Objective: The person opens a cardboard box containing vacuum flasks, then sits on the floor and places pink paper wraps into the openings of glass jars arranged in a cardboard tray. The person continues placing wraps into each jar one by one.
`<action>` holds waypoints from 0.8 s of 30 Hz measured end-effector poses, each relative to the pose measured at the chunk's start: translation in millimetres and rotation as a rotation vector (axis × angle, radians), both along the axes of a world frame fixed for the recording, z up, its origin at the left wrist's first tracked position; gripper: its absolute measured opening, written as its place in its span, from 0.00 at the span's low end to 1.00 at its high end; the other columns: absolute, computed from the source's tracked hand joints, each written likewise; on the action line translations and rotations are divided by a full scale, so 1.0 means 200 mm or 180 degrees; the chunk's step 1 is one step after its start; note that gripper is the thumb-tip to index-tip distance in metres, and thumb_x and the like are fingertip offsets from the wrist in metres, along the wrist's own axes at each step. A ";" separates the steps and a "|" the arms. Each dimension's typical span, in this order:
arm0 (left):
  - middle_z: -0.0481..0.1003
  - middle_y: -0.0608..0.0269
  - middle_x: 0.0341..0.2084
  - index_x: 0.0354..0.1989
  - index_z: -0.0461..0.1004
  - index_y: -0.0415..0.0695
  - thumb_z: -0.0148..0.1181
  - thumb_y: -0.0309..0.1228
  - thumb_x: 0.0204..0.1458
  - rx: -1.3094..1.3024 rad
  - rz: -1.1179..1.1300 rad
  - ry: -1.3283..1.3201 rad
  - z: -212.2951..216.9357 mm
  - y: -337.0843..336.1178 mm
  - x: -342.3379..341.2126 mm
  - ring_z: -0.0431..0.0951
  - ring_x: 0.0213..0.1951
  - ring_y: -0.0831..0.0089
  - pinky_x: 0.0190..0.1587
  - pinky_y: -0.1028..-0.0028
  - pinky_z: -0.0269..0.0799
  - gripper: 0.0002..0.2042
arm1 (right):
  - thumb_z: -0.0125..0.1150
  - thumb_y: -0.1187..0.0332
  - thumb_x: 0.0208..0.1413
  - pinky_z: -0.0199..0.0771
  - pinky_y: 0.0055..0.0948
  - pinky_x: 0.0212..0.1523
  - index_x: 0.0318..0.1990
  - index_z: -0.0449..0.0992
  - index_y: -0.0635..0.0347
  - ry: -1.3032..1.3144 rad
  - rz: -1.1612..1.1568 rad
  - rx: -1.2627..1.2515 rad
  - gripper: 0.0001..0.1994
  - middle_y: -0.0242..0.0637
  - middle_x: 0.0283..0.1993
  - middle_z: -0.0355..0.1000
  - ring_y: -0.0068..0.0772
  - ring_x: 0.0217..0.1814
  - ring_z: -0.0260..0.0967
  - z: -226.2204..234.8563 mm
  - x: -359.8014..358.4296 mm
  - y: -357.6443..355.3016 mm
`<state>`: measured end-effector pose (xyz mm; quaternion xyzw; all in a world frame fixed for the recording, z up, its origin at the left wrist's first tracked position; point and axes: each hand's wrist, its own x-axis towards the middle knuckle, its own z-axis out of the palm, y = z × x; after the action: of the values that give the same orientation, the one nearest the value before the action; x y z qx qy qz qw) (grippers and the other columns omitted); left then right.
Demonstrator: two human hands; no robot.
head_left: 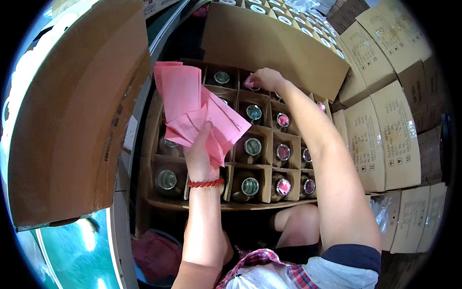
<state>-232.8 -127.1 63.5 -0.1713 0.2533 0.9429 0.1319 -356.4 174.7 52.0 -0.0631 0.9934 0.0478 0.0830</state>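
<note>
The left hand (198,156) gripped pink slips (180,91) left of centre (probably light and limp, best pinched by an edge); the right hand (268,79) pinched another slip (249,82) at upper centre

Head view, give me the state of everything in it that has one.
Left hand: closed on pink sheets
Pink sheets: fanned out, overlapping
Right hand: on a small pink piece, grip unclear
Divided carton: open-topped
Glass vessels, right columns: mouth up, pink inside
Glass vessels, left columns: mouth up, no pink visible inside
Red bracelet: on left wrist
Printed cartons: stacked
</note>
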 end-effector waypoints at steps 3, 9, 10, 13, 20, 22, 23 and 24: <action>0.69 0.58 0.47 0.54 0.62 0.38 0.56 0.22 0.51 -0.0082 0.0051 -0.0004 -0.01 -0.02 -0.01 0.72 0.47 0.67 0.49 0.67 0.71 0.20 | 0.61 0.56 0.46 0.70 0.39 0.48 0.35 0.79 0.44 0.0237 0.0217 0.0555 0.10 0.37 0.45 0.72 0.43 0.50 0.67 -0.01 -0.04 -0.07; 0.69 0.58 0.48 0.54 0.62 0.39 0.56 0.22 0.51 -0.0156 -0.0061 0.0051 -0.02 -0.01 -0.01 0.72 0.47 0.66 0.49 0.67 0.72 0.21 | 0.60 0.61 0.45 0.71 0.42 0.47 0.37 0.75 0.53 0.0251 -0.0467 0.0482 0.12 0.39 0.44 0.71 0.43 0.50 0.67 -0.13 -0.12 -0.03; 0.69 0.58 0.48 0.54 0.62 0.39 0.56 0.22 0.51 -0.0154 -0.0065 0.0052 -0.03 -0.02 -0.01 0.72 0.47 0.66 0.49 0.67 0.72 0.20 | 0.59 0.62 0.45 0.71 0.42 0.46 0.37 0.74 0.54 0.0233 -0.0561 0.0384 0.12 0.39 0.44 0.71 0.43 0.50 0.67 -0.14 -0.11 -0.04; 0.70 0.58 0.47 0.53 0.62 0.39 0.56 0.21 0.50 -0.0031 0.0002 0.0081 -0.07 -0.03 -0.03 0.73 0.47 0.67 0.49 0.67 0.72 0.20 | 0.58 0.62 0.46 0.72 0.42 0.44 0.38 0.74 0.53 0.0767 -0.0289 0.0535 0.12 0.40 0.42 0.72 0.43 0.48 0.69 -0.17 -0.05 -0.06; 0.71 0.58 0.45 0.52 0.64 0.37 0.58 0.19 0.48 -0.0209 0.0067 0.0018 -0.04 -0.01 -0.02 0.73 0.46 0.68 0.49 0.68 0.71 0.21 | 0.57 0.59 0.47 0.46 0.56 0.59 0.52 0.66 0.53 0.0030 -0.0356 0.0027 0.23 0.45 0.44 0.72 0.45 0.49 0.69 -0.08 0.05 -0.02; 0.71 0.58 0.45 0.52 0.64 0.37 0.58 0.18 0.47 -0.0216 -0.0011 -0.0027 -0.10 0.00 -0.03 0.73 0.46 0.68 0.49 0.69 0.71 0.21 | 0.56 0.59 0.49 0.49 0.55 0.59 0.56 0.61 0.53 -0.0050 -0.0209 0.0341 0.25 0.45 0.47 0.71 0.46 0.52 0.67 -0.14 0.08 -0.10; 0.70 0.58 0.46 0.53 0.62 0.37 0.58 0.18 0.47 -0.0171 -0.0075 -0.0018 -0.11 0.01 -0.03 0.72 0.47 0.68 0.50 0.69 0.70 0.23 | 0.55 0.59 0.49 0.50 0.54 0.59 0.57 0.58 0.53 -0.0073 -0.0145 0.0503 0.27 0.45 0.48 0.71 0.46 0.54 0.66 -0.16 0.08 -0.12; 0.69 0.58 0.47 0.55 0.60 0.38 0.58 0.17 0.47 -0.0127 -0.0137 -0.0010 -0.13 0.02 -0.03 0.71 0.48 0.68 0.51 0.70 0.69 0.25 | 0.54 0.58 0.50 0.44 0.59 0.61 0.60 0.54 0.56 -0.0154 -0.0224 0.0439 0.30 0.47 0.52 0.68 0.46 0.60 0.60 -0.18 0.07 -0.11</action>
<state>-239.2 -123.1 37.1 -0.1698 0.2755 0.9344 0.1490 -342.9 152.5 15.0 -0.0234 0.9871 0.1117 0.1127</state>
